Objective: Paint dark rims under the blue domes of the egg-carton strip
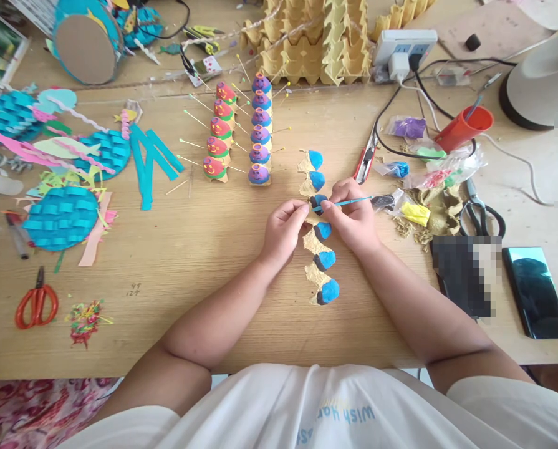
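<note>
A strip of egg-carton cones with blue-painted tips (324,259) lies in the middle of the wooden table (189,249). My left hand (283,227) pinches the strip beside one blue cone. My right hand (351,215) grips a thin teal paintbrush (353,201) whose tip touches that cone (317,202). Both hands are closed.
Two finished cone rows, red (219,131) and purple (260,130), stand behind. Blue woven paper fish (61,217) and red scissors (36,305) lie left. At the right are black scissors (482,217), clay bags (414,213), an orange cup (463,128), a phone (535,292), and a power strip (404,47).
</note>
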Action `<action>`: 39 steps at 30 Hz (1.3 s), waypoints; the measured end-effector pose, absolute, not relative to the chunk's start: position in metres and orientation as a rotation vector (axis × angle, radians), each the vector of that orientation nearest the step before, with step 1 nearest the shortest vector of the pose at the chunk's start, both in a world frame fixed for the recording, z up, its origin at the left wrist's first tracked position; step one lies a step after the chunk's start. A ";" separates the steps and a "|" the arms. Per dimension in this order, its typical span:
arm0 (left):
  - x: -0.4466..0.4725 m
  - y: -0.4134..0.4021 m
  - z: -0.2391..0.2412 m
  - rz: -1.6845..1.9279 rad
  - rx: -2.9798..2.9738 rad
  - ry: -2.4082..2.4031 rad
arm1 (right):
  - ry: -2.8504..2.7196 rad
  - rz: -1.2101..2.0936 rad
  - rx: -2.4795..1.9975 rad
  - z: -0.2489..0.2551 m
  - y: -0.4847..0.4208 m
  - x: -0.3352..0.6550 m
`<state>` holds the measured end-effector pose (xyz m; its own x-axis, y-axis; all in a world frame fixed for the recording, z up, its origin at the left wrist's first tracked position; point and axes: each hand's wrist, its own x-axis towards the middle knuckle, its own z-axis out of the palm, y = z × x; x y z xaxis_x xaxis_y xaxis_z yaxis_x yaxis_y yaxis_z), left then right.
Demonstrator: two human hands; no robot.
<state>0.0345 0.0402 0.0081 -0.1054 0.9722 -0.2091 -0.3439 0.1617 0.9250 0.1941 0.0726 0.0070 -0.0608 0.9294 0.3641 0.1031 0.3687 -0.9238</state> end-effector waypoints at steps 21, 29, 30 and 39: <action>0.036 0.038 0.023 1.271 0.788 1.129 | -1.426 0.922 -0.947 0.006 0.074 0.193; 0.035 0.038 0.017 1.269 0.830 1.086 | -1.442 0.896 -0.932 0.006 0.073 0.193; 0.035 0.038 0.016 1.270 0.832 1.084 | -1.445 0.898 -0.937 0.006 0.073 0.193; 0.034 0.037 0.012 1.266 0.840 1.074 | -1.424 0.940 -0.964 0.007 0.074 0.192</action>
